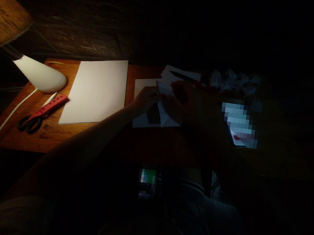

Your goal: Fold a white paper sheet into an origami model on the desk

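Observation:
A partly folded white paper (pixel 163 112) lies on the wooden table (pixel 52 134) in dim light. My left hand (pixel 145 98) rests on its left part, fingers curled onto a raised fold. My right hand (pixel 181 97) is closed over the paper's right side, pressing or pinching a flap. Both hands meet over the fold at the middle.
A flat white sheet (pixel 96 91) lies to the left. Red-handled scissors (pixel 42 113) and a white lamp (pixel 39 73) with its cord sit at the table's left end. A lit phone screen (pixel 239 125), crumpled paper (pixel 235 81) and another sheet with a dark pen (pixel 180 75) are right and behind.

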The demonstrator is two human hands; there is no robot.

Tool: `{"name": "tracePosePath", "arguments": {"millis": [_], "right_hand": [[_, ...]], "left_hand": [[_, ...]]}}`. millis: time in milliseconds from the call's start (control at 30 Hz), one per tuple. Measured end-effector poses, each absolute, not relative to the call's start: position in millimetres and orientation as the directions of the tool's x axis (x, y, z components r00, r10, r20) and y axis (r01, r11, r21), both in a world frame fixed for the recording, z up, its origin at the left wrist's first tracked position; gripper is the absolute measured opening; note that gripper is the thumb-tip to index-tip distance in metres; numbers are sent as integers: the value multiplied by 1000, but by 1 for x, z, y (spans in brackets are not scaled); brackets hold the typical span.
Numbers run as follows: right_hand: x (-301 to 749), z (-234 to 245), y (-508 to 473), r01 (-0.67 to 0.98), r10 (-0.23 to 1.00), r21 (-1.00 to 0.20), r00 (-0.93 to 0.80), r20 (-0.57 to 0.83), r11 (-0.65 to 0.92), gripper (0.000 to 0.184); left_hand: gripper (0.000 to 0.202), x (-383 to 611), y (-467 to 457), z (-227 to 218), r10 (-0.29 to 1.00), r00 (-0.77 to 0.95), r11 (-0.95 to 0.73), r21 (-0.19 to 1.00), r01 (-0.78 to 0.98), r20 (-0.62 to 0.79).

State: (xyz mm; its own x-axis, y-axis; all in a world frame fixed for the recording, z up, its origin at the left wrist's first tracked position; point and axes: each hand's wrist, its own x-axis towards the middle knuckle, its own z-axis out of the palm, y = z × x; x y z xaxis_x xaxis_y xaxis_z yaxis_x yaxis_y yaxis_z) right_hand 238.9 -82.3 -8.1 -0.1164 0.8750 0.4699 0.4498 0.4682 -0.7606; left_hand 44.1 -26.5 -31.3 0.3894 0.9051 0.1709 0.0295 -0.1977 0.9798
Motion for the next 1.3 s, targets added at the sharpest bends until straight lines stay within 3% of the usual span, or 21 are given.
{"name": "tracePosePath", "arguments": {"millis": [167, 400, 667, 867, 1000, 1133, 1300], "right_hand": [[240, -4, -81, 414, 925, -829, -108, 365, 375, 38], [238, -4, -80, 191, 953, -934, -86, 292, 303, 44], [236, 6, -84, 62, 969, -973, -122, 213, 222, 46], [234, 1, -78, 91, 965, -967, -139, 223, 237, 48], [235, 14, -89, 253, 973, -941, -106, 206, 227, 48], [239, 20, -96, 449, 964, -853, -118, 237, 265, 39], [239, 0, -82, 454, 941, -827, -93, 325, 331, 21]], "left_hand": [[24, 46, -32, -24, 897, 414, -168, 986, -10, 157], [30, 45, -32, -23, 913, 385, -153, 988, 17, 135], [28, 45, -33, -22, 915, 395, -77, 996, -41, 87], [23, 45, -33, -22, 925, 373, -70, 997, -27, 75], [19, 46, -34, -23, 932, 353, -69, 997, -35, 77], [17, 46, -30, -24, 942, 318, -102, 994, -34, 107], [25, 45, -27, -27, 929, 340, -147, 989, -35, 150]]}}
